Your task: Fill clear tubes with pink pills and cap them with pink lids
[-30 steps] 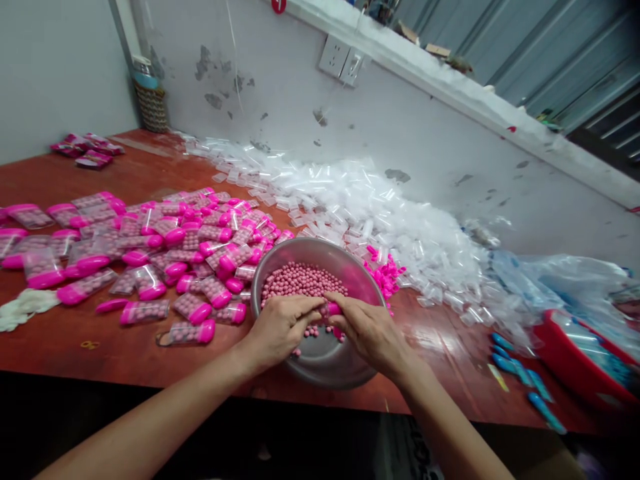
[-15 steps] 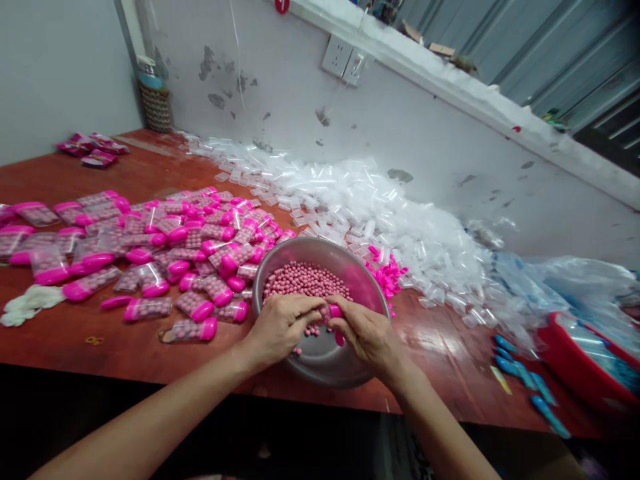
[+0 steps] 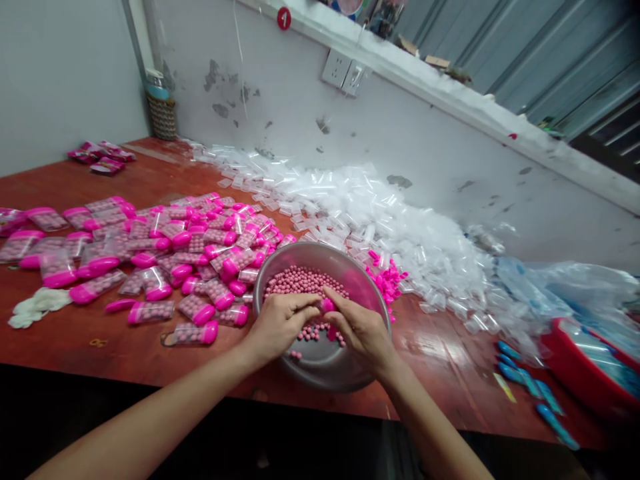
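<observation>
Both hands meet above a metal bowl (image 3: 345,385) that holds many small pink beads (image 3: 300,279). My left hand (image 3: 283,323) is closed in a pinch on a small clear plastic container, mostly hidden by the fingers. With thumb and fingers, my right hand (image 3: 363,330) grips a bright pink cap (image 3: 327,305) at the container's end. Another bit of pink hangs just below the right fingers. Left of the bowl lies a spread of filled bead containers (image 3: 195,307) with pink caps. Loose pink caps (image 3: 387,279) are heaped against the bowl's right side.
Clear empty containers (image 3: 360,200) form a long pile along the wall. At right stand a red basin (image 3: 575,373), plastic bags (image 3: 565,283) and blue pieces (image 3: 555,423). A white cloth (image 3: 37,307) lies at left; a woven-covered bottle (image 3: 161,110) is in the back corner.
The hands stay together over the bowl. The pink cap has turned between the fingers, and the clear container shows less than before. More beads show beneath the hands. The view has shifted slightly.
</observation>
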Motion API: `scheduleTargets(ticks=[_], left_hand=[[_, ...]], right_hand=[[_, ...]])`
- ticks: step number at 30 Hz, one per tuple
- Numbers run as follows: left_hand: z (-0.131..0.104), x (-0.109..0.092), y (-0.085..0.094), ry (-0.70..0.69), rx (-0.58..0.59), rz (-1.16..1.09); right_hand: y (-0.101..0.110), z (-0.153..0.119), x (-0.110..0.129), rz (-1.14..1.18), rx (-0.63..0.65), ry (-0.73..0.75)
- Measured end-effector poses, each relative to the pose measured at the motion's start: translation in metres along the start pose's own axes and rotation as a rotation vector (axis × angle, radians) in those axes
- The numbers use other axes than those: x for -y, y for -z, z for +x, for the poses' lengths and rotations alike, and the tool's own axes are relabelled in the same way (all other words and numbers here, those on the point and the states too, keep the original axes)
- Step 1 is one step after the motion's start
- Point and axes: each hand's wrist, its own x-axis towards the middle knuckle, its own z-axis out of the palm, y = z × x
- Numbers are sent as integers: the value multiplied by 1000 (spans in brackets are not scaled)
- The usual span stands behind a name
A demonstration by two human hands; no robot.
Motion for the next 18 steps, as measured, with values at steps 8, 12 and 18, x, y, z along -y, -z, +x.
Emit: scheduleTargets(ticks=[8,12,18], left_hand=[[7,4,2,202,-40,-350],[1,3,1,78,66,-252],[-4,-3,-2,-37,158,-179]], right_hand=[[-5,-39,-5,959,-185,-441],[-3,-31,-3,1127,-256,-515],[1,-11,12,1380,99,-626]])
